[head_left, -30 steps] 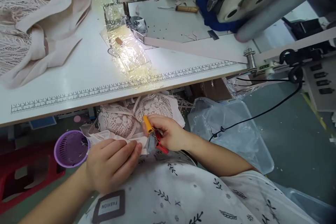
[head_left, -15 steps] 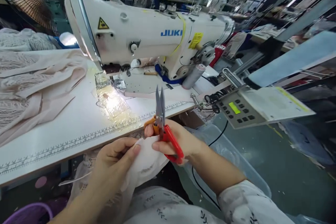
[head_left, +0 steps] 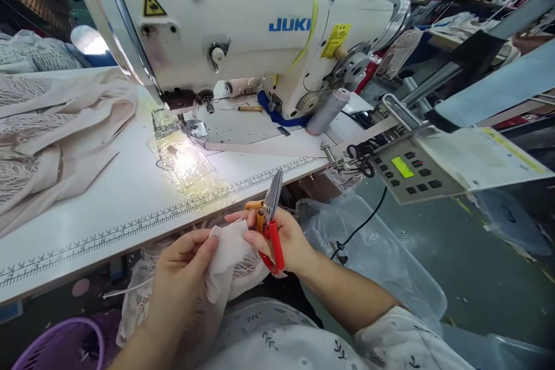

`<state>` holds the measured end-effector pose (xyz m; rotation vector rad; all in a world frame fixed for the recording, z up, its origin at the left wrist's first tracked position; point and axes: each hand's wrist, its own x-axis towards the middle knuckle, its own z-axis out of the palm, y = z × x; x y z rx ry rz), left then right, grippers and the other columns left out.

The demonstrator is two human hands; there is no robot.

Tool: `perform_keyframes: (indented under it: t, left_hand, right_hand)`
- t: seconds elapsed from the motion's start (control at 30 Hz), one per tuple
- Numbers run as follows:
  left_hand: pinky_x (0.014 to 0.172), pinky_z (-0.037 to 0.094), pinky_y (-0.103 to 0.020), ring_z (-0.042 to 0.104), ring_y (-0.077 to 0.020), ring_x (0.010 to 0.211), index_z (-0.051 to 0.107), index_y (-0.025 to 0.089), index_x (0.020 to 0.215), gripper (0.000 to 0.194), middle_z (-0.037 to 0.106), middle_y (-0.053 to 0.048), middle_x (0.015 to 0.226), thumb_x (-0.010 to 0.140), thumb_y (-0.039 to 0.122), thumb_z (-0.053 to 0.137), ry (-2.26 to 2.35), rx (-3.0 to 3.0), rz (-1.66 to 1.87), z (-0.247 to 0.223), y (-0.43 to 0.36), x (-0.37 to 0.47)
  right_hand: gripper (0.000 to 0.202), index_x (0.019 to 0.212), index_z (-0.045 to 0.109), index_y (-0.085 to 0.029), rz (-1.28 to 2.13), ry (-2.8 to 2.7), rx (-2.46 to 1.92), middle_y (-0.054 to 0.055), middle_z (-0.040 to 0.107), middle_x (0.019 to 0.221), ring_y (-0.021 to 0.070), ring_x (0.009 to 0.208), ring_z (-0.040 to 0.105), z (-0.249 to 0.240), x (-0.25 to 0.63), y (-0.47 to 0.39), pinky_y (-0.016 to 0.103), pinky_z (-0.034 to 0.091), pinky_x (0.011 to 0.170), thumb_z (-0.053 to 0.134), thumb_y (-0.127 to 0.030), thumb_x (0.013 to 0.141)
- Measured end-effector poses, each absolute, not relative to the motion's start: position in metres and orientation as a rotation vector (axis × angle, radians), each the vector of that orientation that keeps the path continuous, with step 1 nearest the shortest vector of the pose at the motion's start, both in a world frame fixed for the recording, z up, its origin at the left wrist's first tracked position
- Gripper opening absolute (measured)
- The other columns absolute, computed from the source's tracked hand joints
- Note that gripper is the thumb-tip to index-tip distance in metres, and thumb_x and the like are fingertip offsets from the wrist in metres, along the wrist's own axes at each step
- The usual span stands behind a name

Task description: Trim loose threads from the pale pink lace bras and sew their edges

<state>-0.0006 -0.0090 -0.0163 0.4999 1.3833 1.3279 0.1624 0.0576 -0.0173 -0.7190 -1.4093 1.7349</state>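
Pale pink lace-trimmed strips (head_left: 65, 153) cover the left end of the white worktop (head_left: 117, 193). By its near edge, the left hand (head_left: 176, 283) pinches pale sheer fabric (head_left: 229, 243) between thumb and forefinger; the right hand (head_left: 297, 245) pinches its opposite side, probably to spread it, and holds red-and-orange-handled metal scissors (head_left: 276, 245) blades-up, apparently clear of the cloth.

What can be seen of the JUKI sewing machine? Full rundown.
The sewing machine has a glossy off-white casing, blue JUKI lettering, a yellow warning triangle at the needle end and a yellow label towards the other. A yellow strip runs down over the arm; blue cloth sits against its column's foot. It stands on the white table, untouched by the left hand or right hand. I can't tell if it's running.
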Motion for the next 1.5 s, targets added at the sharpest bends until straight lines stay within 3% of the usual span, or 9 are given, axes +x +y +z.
perform_keyframes:
  t: [0.2, 0.33, 0.57, 0.7, 0.83, 1.0, 1.2, 1.3, 1.5]
  left_hand:
    - [0.052, 0.049, -0.014, 0.061, -0.0102, 0.057, 0.075, 0.018, 0.068, 0.029, 0.074, -0.003, 0.066, 0.051, 0.038, 0.086, 1.359, 0.457, 1.369, 0.000, -0.004, -0.001]
    - [0.051, 0.049, -0.013, 0.061, -0.0097, 0.056, 0.075, 0.018, 0.067, 0.028, 0.073, -0.002, 0.064, 0.050, 0.037, 0.087, 1.349, 0.455, 1.366, 0.005, -0.004, -0.002]
    - [0.057, 0.051, -0.013, 0.063, -0.0111, 0.064, 0.076, 0.020, 0.068, 0.027, 0.074, -0.002, 0.071, 0.050, 0.037, 0.087, 1.383, 0.542, 1.421, 0.003, -0.005, 0.001]
    - [0.052, 0.048, -0.015, 0.060, -0.0101, 0.059, 0.073, 0.019, 0.073, 0.025, 0.071, -0.001, 0.068, 0.059, 0.038, 0.082, 1.422, 0.614, 1.388, 0.005, -0.007, 0.007]
    - [0.047, 0.043, -0.015, 0.053, -0.0078, 0.054, 0.068, 0.018, 0.070, 0.020, 0.064, 0.002, 0.062, 0.064, 0.035, 0.078, 1.388, 0.688, 1.340, 0.010, -0.008, 0.018]
    - [0.049, 0.039, -0.016, 0.049, -0.0076, 0.054, 0.065, 0.017, 0.069, 0.017, 0.058, 0.002, 0.060, 0.071, 0.033, 0.070, 1.273, 0.786, 1.183, 0.007, -0.004, 0.026]
    - [0.049, 0.035, -0.020, 0.045, -0.0091, 0.053, 0.062, 0.017, 0.071, 0.021, 0.054, 0.002, 0.059, 0.076, 0.037, 0.063, 1.231, 0.916, 1.099, -0.003, 0.001, 0.028]
    - [0.049, 0.034, -0.021, 0.044, -0.0097, 0.054, 0.062, 0.017, 0.072, 0.020, 0.053, 0.002, 0.061, 0.077, 0.037, 0.062, 1.247, 0.917, 1.081, -0.001, 0.002, 0.030]
    - [0.049, 0.034, -0.021, 0.043, -0.0102, 0.051, 0.061, 0.017, 0.068, 0.021, 0.052, 0.002, 0.057, 0.071, 0.037, 0.066, 1.267, 0.879, 1.130, 0.001, 0.005, 0.033]
  right_hand:
    - [0.034, 0.071, 0.047, -0.020, 1.783, -1.455, -0.745, 0.004, 0.062, 0.080, 0.0170, 0.079, 0.061, -0.001, 0.161, 0.064, 0.032, 0.048, 0.073, 0.071, -0.043, 0.072]
    - [0.034, 0.069, 0.049, -0.018, 1.759, -1.543, -0.851, -0.003, 0.048, 0.064, 0.0095, 0.057, 0.044, 0.005, 0.163, 0.067, 0.024, 0.039, 0.056, 0.074, -0.040, 0.067]
    - [0.027, 0.070, 0.049, -0.019, 1.619, -1.685, -0.917, -0.005, 0.042, 0.061, 0.0091, 0.056, 0.038, 0.010, 0.172, 0.066, 0.023, 0.035, 0.053, 0.071, -0.033, 0.066]
    - [0.024, 0.078, 0.051, -0.019, 1.556, -1.726, -1.010, -0.003, 0.050, 0.069, 0.0100, 0.059, 0.044, 0.012, 0.181, 0.063, 0.024, 0.039, 0.056, 0.070, -0.029, 0.067]
    - [0.033, 0.079, 0.044, -0.020, 1.697, -1.684, -1.025, -0.005, 0.044, 0.069, 0.0091, 0.059, 0.042, 0.009, 0.190, 0.063, 0.022, 0.038, 0.054, 0.073, -0.027, 0.063]
    - [0.041, 0.075, 0.038, -0.021, 1.835, -1.916, -1.006, -0.007, 0.038, 0.063, 0.0072, 0.052, 0.035, 0.006, 0.211, 0.075, 0.021, 0.031, 0.049, 0.068, -0.049, 0.071]
    - [0.069, 0.071, 0.036, -0.020, 1.321, -2.702, -0.764, -0.003, 0.039, 0.066, 0.0100, 0.058, 0.032, 0.030, 0.246, 0.111, 0.024, 0.027, 0.053, 0.040, -0.088, 0.063]
    - [0.072, 0.072, 0.039, -0.019, 1.126, -2.997, -0.727, -0.002, 0.040, 0.067, 0.0118, 0.059, 0.035, 0.044, 0.253, 0.118, 0.025, 0.028, 0.056, 0.028, -0.090, 0.066]
    - [0.067, 0.071, 0.041, -0.019, 0.934, -3.249, -0.782, 0.001, 0.045, 0.067, 0.0137, 0.059, 0.037, 0.054, 0.250, 0.110, 0.025, 0.025, 0.055, 0.033, -0.086, 0.070]
